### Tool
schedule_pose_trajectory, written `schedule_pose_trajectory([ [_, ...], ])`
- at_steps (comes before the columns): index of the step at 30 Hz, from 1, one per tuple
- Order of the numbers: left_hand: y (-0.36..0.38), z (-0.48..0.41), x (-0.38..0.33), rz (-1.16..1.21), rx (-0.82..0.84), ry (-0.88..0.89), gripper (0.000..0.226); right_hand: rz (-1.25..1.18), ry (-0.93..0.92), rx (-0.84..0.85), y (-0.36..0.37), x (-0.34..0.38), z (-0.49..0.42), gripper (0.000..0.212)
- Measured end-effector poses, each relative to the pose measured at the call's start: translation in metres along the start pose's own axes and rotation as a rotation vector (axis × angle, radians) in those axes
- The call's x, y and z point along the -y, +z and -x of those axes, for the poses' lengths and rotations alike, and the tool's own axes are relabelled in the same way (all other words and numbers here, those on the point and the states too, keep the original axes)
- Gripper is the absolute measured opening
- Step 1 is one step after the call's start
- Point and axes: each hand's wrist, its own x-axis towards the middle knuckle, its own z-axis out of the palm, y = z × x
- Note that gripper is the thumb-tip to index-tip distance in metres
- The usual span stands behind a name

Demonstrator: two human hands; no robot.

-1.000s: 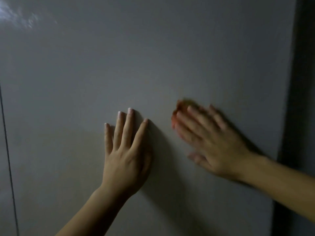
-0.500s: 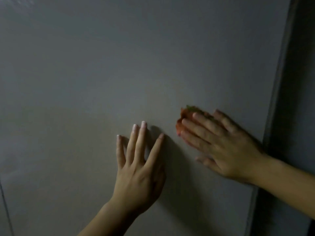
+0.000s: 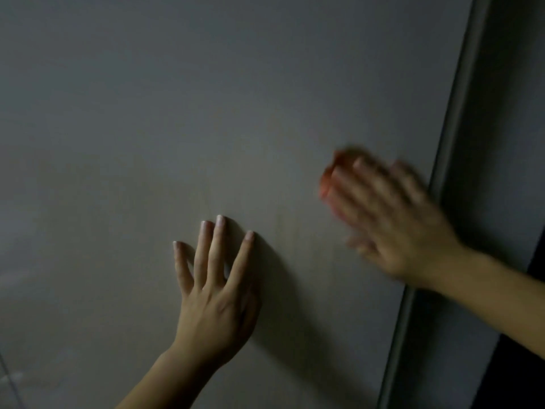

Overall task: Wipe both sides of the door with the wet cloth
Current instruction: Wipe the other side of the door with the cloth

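Cloth [image 3: 329,175], orange, likely soft and limp, sits pinned flat under the blurred right hand [image 3: 392,219] near the door [image 3: 236,98] edge, best held beneath flat fingers; left hand [image 3: 215,287] spread, bracing the door lower down.

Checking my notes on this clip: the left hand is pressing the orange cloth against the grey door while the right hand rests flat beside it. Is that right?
Not quite: the hands are swapped. In the head view the right hand presses the orange cloth against the grey door, while the left hand rests flat beside it.
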Motion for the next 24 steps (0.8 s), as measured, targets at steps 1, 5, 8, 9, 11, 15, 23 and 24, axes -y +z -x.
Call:
schedule_pose_trajectory([
  [1,0.002,0.003,-0.002,0.005,0.001,-0.002,0.081,-0.034,0.12,-0.036,-0.004,-0.011,-0.007,0.068],
  [5,0.01,0.015,-0.01,0.025,0.019,-0.016,0.082,-0.113,0.348,-0.056,-0.003,0.012,0.001,0.079],
  [8,0.014,0.019,-0.008,0.025,0.037,-0.02,0.082,-0.108,0.069,0.081,0.021,0.081,0.053,0.084],
  [9,0.013,0.02,-0.007,0.031,0.04,-0.019,0.081,-0.108,0.003,0.11,0.023,0.093,0.065,0.083],
  [11,0.01,0.021,-0.005,0.046,0.034,0.002,0.08,-0.109,-0.016,0.084,0.022,0.092,0.059,0.078],
  [15,0.011,0.021,0.006,0.028,0.006,-0.058,0.08,-0.156,0.372,-0.054,0.006,0.05,-0.011,0.075],
  [23,0.01,0.035,0.035,0.029,0.027,-0.212,0.08,-0.07,-0.214,0.104,0.02,0.133,0.01,0.074],
  [24,0.009,0.036,0.036,0.031,0.025,-0.2,0.079,-0.082,-0.192,0.069,0.017,0.124,-0.003,0.073],
])
